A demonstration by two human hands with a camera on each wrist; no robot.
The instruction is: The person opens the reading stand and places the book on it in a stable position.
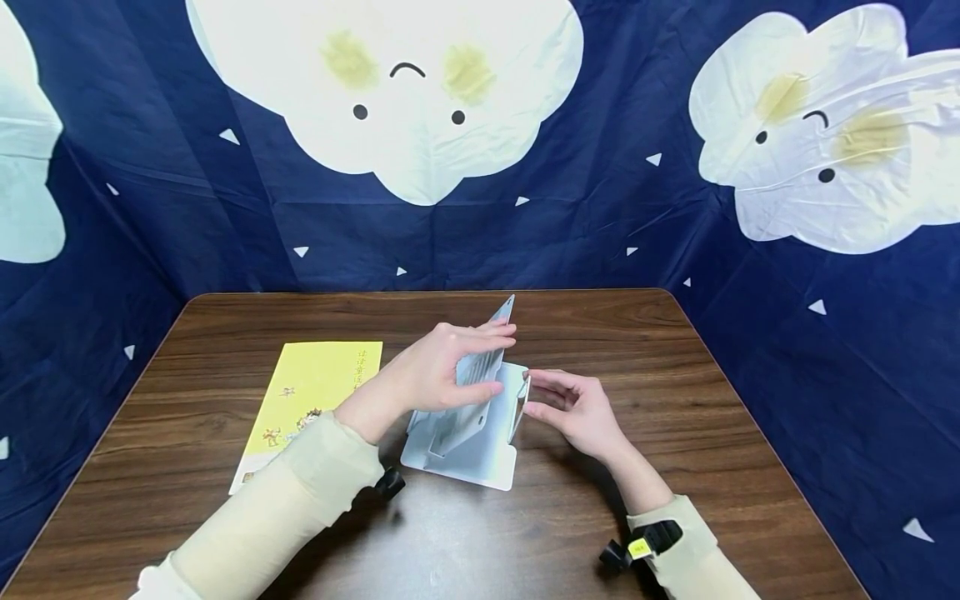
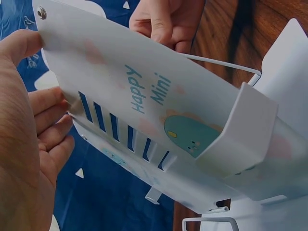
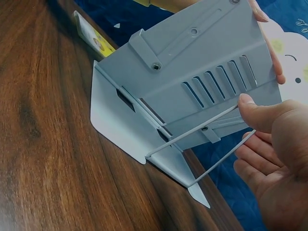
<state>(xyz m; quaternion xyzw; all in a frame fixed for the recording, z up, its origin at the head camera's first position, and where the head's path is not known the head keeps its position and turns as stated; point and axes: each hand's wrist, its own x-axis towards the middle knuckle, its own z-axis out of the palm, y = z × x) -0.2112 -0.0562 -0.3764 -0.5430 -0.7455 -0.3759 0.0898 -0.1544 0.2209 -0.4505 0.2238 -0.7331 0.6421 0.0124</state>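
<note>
At left, flat on brown wood-grain table [image 1: 675, 433]: yellow printed booklet [image 1: 318, 390]. Right of it: bare left hand [image 1: 442, 371], thumb and fingers clamped on upper edge of white sheet-metal stand [image 1: 461, 427], mid-table; slotted panel [image 2: 108, 86] tilted up, base [image 1: 491, 467] flat. At right: bare right hand [image 1: 581, 412], pinching stand's thin white wire support [image 3: 192, 131].

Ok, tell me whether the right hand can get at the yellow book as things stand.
Probably not directly: the raised panel and the left arm stand between the right hand and the yellow book, and that hand is holding the wire support.
</note>
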